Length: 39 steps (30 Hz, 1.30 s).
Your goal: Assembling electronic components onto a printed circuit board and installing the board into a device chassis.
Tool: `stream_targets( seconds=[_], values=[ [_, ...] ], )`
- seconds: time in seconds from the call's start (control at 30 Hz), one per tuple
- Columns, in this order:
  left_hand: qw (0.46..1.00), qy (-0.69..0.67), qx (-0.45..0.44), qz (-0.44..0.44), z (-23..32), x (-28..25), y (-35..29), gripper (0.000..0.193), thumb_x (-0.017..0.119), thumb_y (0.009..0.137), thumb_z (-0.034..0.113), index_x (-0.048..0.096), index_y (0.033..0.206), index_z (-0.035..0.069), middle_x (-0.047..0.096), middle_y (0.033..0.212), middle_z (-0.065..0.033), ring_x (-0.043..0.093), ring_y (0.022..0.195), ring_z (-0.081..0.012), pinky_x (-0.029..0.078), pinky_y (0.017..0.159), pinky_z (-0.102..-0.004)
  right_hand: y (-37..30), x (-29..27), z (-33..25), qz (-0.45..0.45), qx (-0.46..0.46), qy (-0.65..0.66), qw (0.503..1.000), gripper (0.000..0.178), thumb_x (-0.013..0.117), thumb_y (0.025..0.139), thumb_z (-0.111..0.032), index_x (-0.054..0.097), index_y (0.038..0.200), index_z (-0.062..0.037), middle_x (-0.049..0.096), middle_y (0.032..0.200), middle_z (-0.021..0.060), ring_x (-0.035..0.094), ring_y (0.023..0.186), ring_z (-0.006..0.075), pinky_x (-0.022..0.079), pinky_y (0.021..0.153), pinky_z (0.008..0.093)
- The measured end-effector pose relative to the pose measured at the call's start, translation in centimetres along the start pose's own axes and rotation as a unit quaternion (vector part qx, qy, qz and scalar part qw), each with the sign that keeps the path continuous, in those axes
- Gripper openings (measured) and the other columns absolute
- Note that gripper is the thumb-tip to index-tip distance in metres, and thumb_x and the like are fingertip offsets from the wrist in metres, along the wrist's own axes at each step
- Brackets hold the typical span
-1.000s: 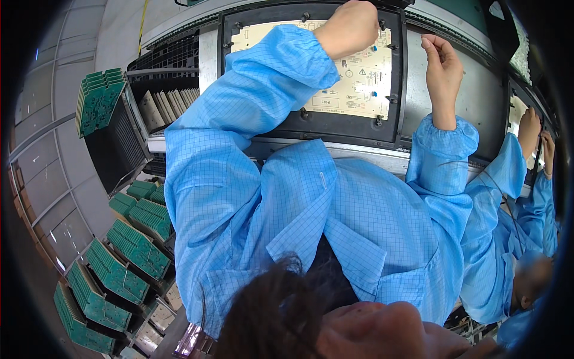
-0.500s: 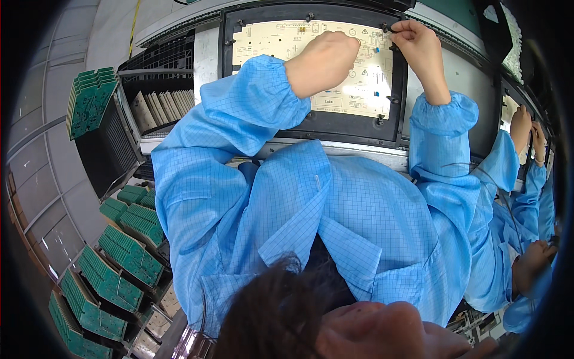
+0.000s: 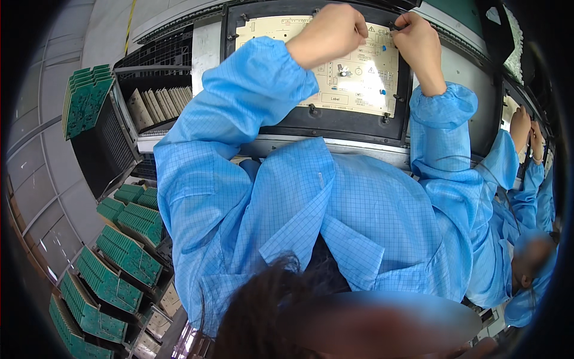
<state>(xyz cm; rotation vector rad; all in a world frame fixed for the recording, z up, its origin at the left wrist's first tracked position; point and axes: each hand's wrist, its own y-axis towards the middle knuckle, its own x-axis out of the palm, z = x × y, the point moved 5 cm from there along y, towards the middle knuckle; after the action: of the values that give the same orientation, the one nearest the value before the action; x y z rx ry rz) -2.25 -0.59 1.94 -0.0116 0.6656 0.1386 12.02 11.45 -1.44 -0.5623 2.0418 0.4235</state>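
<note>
A cream circuit board [image 3: 326, 110] with printed outlines lies in a black frame [image 3: 353, 127], held by small black clips along its edges. My left hand [image 3: 327, 37] is over the board's upper middle, its fingers curled; anything between them is hidden. At the board's far right corner, my right hand [image 3: 417, 49] is closed, its thumb and finger pinched at a black clip [image 3: 393, 26]. A small silvery part [image 3: 344, 72] sits on the board below my left hand. Blue round components [image 3: 382, 92] stand near its right side.
At left, a black rack [image 3: 160, 122] holds upright boards, with green circuit boards [image 3: 89, 99] beside it. More green boards [image 3: 116, 284] stand in rows at lower left. A rail [image 3: 179, 24] runs behind the frame. A co-worker's hands [image 3: 526, 133] are at work on the right.
My left hand has moved up and away from the board's middle, uncovering the silvery part. My right hand has shifted slightly at the corner clip. The whole view has moved a little.
</note>
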Motion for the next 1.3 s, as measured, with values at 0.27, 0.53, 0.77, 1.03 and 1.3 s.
stream_targets(
  seconds=[0.27, 0.53, 0.77, 1.03, 1.3],
  values=[
    [0.996, -0.029, 0.005, 0.081, -1.2, -1.0, 2.7, 0.013, 0.065, 0.074, 0.002, 0.073, 0.082, -0.004, 0.069, 0.078, -0.0252, 0.070, 0.074, -0.0352, 0.055, 0.071, -0.0394, -6.2, 0.1, -5.8, -0.024, -0.216, 0.079, 0.973, 0.012, 0.066, 0.084, -0.006, 0.068, 0.095, -0.0036, 0.070, 0.089, 0.0152, 0.065, 0.087, 0.0337, 0.051, 0.076, 0.0416],
    [0.994, -0.007, 0.039, 0.098, -1.9, 2.7, 4.4, 0.015, 0.061, 0.075, 0.002, 0.072, 0.082, -0.005, 0.068, 0.082, -0.0267, 0.068, 0.082, -0.0400, 0.054, 0.077, -0.0425, -9.2, 2.4, -6.5, -0.047, -0.247, 0.107, 0.962, 0.010, 0.068, 0.081, -0.002, 0.067, 0.091, -0.0014, 0.062, 0.091, 0.0135, 0.059, 0.089, 0.0340, 0.049, 0.079, 0.0408],
    [0.994, 0.006, 0.060, 0.089, -1.2, 3.5, 4.5, 0.014, 0.062, 0.076, 0.005, 0.071, 0.080, -0.006, 0.067, 0.082, -0.0272, 0.068, 0.083, -0.0410, 0.054, 0.079, -0.0436, -10.2, 1.9, -6.1, -0.039, -0.247, 0.104, 0.963, 0.018, 0.067, 0.081, 0.001, 0.061, 0.098, 0.0007, 0.059, 0.097, 0.0137, 0.056, 0.098, 0.0335, 0.048, 0.083, 0.0396],
    [0.992, 0.034, 0.070, 0.100, -1.9, 4.0, 4.4, 0.012, 0.064, 0.077, 0.007, 0.070, 0.076, -0.004, 0.066, 0.081, -0.0259, 0.065, 0.084, -0.0414, 0.051, 0.079, -0.0465, -10.5, 2.0, -5.9, -0.039, -0.242, 0.100, 0.964, 0.017, 0.066, 0.081, 0.001, 0.062, 0.098, -0.0004, 0.059, 0.097, 0.0131, 0.056, 0.097, 0.0325, 0.048, 0.084, 0.0395],
    [0.957, 0.217, 0.109, 0.162, 1.7, 4.0, 3.2, 0.012, 0.063, 0.076, 0.006, 0.065, 0.072, -0.005, 0.063, 0.075, -0.0265, 0.063, 0.080, -0.0441, 0.049, 0.075, -0.0505, -10.7, 2.4, -5.3, -0.039, -0.235, 0.099, 0.966, 0.018, 0.065, 0.081, 0.000, 0.062, 0.098, -0.0022, 0.059, 0.096, 0.0132, 0.056, 0.096, 0.0329, 0.048, 0.084, 0.0399]
  ],
)
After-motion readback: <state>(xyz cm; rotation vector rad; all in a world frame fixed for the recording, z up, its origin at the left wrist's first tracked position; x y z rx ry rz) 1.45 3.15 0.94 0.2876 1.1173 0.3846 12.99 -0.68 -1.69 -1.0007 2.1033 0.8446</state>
